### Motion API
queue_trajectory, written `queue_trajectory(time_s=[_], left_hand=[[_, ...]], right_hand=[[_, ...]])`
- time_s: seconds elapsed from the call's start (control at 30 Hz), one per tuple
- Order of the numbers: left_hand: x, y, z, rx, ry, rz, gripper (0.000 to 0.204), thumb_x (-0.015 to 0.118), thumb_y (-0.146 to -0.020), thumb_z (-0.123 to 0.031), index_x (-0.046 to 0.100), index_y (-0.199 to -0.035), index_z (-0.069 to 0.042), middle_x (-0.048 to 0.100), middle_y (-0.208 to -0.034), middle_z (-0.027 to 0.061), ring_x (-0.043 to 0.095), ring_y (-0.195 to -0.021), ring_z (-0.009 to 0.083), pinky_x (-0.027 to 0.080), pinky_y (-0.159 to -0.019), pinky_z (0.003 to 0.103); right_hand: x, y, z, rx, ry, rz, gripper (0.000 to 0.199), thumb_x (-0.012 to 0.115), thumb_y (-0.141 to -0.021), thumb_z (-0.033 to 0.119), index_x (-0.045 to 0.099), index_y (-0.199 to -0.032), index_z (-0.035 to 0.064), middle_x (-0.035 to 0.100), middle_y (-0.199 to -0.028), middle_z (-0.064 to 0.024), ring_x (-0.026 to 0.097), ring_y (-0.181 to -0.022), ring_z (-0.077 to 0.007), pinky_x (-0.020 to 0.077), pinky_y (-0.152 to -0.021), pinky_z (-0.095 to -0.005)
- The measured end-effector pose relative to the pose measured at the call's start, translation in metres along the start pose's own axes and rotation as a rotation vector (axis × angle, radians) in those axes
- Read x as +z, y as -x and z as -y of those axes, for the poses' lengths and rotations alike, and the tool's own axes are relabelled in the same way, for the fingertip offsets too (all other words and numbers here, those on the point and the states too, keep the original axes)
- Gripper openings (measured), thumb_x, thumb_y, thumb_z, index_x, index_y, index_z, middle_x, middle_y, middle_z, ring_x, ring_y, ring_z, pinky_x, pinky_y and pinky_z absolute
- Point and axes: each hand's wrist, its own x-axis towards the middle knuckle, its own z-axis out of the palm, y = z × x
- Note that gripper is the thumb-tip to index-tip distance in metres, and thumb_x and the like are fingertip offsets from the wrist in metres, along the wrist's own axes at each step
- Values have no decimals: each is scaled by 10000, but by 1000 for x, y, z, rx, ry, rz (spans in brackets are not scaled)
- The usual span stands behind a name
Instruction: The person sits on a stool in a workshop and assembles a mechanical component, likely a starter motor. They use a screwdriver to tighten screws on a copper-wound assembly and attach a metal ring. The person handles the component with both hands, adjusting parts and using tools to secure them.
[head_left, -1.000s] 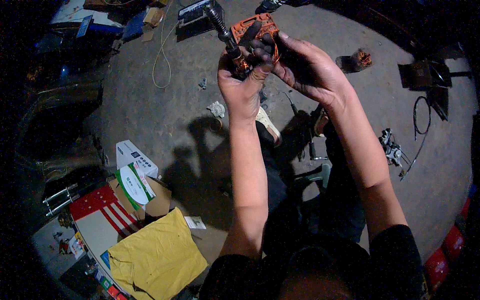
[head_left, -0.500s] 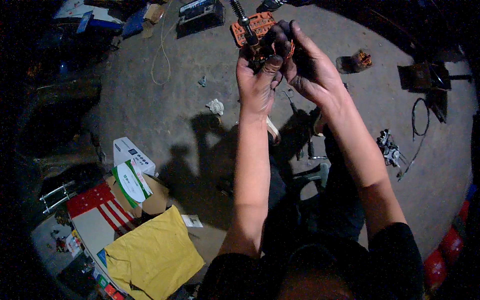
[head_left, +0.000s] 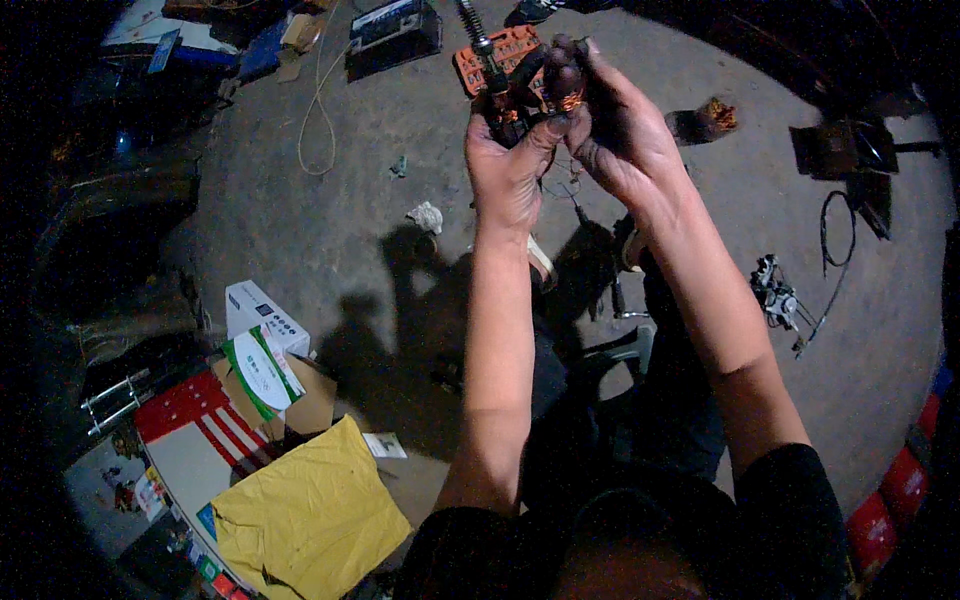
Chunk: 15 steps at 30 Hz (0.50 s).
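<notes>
Shaft (head_left: 486, 58) (ridged) juts from left hand (head_left: 508, 168).

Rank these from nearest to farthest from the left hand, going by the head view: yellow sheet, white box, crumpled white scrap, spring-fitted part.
From the left hand:
1. Spring-fitted part: in its grip, spring at the upper end.
2. Crumpled white scrap: on the floor, left of the wrist.
3. White box: farther left and lower.
4. Yellow sheet: lower left.

Spring shaft (head_left: 481, 45) — upper end cut off by the top edge. Case (head_left: 515, 45): partly hidden behind shaft and left hand (head_left: 508, 175); inner detail too small to tell. Wire (head_left: 570, 101) — ends indistinct among right hand's (head_left: 632, 140) darkened fingers.
</notes>
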Motion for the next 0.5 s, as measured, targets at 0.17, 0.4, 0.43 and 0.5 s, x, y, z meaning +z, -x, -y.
queue_trajectory(time_s=[0.17,0.4,0.43,0.5], left_hand=[[-1,-1,4,-71,-8,-105,305,716,-722,-59,535,-967,-76,580,-794,-16,456,-537,38,333,-432,171],[1,-3,5,-64,-33,-134,246,693,-741,-37,534,-924,-80,546,-670,-17,364,-414,30,267,-377,169],[1,-2,6,-65,-43,-144,251,693,-739,-33,530,-924,-81,547,-672,-16,366,-415,31,269,-376,168],[1,-3,8,-57,-76,-157,260,694,-736,-28,522,-923,-83,551,-678,-14,376,-421,32,277,-376,167]], right_hand=[[1,-2,12,84,-269,52,167,535,-875,106,544,-988,-18,569,-847,-60,582,-731,-120,540,-691,-215],[-10,-1,20,-7,-200,47,160,535,-869,80,554,-993,-20,593,-916,-74,589,-780,-123,524,-694,-195],[-10,-1,20,-10,-167,70,165,534,-869,75,554,-1000,-22,597,-938,-81,593,-804,-130,521,-703,-196],[-6,-1,18,-100,-130,-70,193,532,-872,86,551,-1027,-28,597,-989,-96,591,-880,-155,509,-755,-218]])
